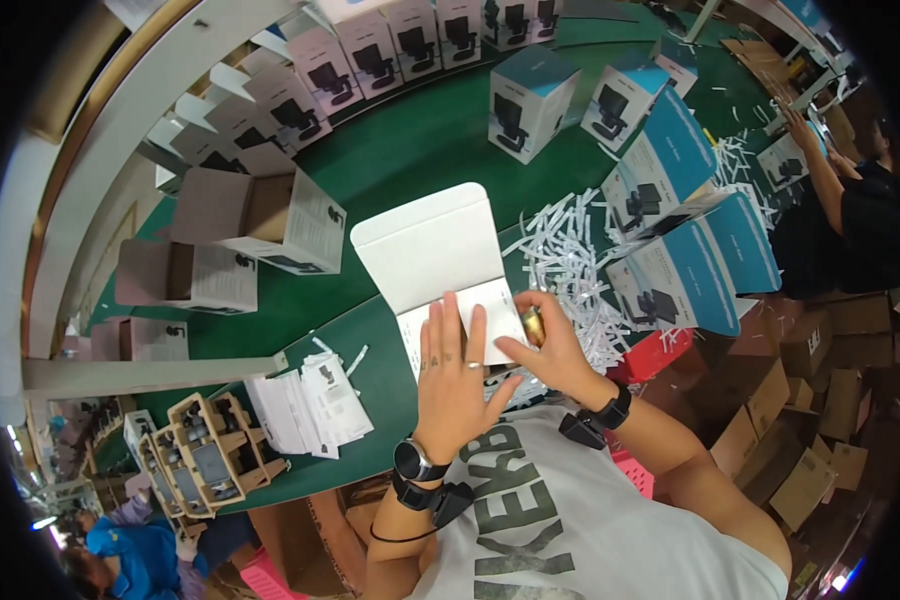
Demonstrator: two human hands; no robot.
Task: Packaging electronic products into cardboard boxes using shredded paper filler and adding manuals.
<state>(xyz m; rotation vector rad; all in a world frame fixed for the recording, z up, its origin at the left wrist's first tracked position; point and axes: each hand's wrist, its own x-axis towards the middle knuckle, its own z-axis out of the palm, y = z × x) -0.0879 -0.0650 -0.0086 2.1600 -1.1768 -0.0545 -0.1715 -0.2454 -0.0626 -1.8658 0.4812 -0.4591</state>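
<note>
In front of me is a white carton (428, 250) with its lid flap raised away from me. My left hand (458, 370) lies flat over the carton's opening, fingers stretched out on a white panel or sheet inside. At the carton's right side, my right hand (555, 345) has its fingers curled round a small shiny gold-coloured thing (533, 326), whose kind I cannot make out. The thumb of that hand reaches to the carton's edge. My hands hide the near part of the carton and most of what is in it.
Shredded white paper (570, 270) heaps beside open blue-and-white boxes (660, 285) on the right. Open cartons (295, 225) stand left, with rows of printed boxes (370, 65) behind. Folded leaflets (330, 405) lie near a wooden rack (210, 455). A co-worker (830, 200) is at the far right.
</note>
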